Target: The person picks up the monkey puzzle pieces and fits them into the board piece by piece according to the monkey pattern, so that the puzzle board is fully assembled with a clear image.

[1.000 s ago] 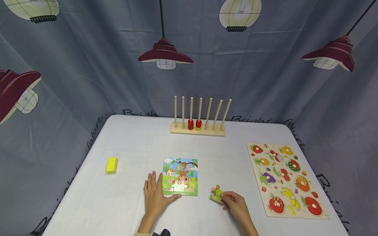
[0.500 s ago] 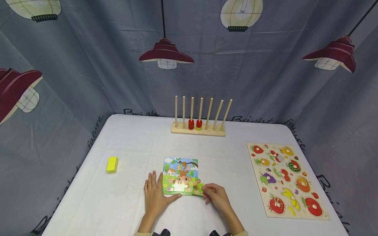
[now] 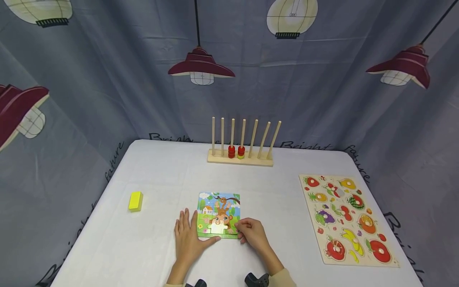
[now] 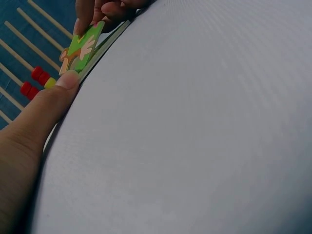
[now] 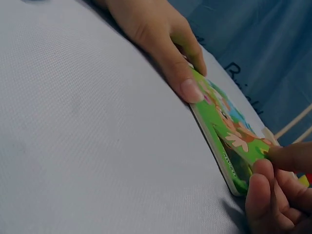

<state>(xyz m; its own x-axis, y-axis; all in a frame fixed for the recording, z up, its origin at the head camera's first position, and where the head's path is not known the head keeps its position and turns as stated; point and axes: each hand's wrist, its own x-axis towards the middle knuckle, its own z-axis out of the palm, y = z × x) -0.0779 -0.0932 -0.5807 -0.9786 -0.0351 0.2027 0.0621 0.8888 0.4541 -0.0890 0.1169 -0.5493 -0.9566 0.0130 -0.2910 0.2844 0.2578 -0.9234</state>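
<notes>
A jigsaw puzzle (image 3: 211, 217) with a monkey picture lies in its green frame at the middle front of the table. My left hand (image 3: 188, 242) rests at its left side, fingers straight, with the thumb along the front edge. Between thumb and fingers, my right hand (image 3: 254, 235) pinches a puzzle piece (image 5: 243, 145) by its right side. That piece, green with a pale pink hand drawn on it, is tilted over the frame's front right corner. In the right wrist view a dark gap shows beneath it.
At the back stands a wooden peg rack (image 3: 240, 160) with red and yellow beads on two pegs. A fruit puzzle board (image 3: 342, 221) lies to the right, a yellow block (image 3: 135, 201) to the left. Behind the white table (image 3: 161, 171) hangs a grey-blue curtain (image 3: 240, 95).
My right hand has carried the puzzle piece leftward from the bare table to the puzzle's front right corner. The left hand stays in place.
</notes>
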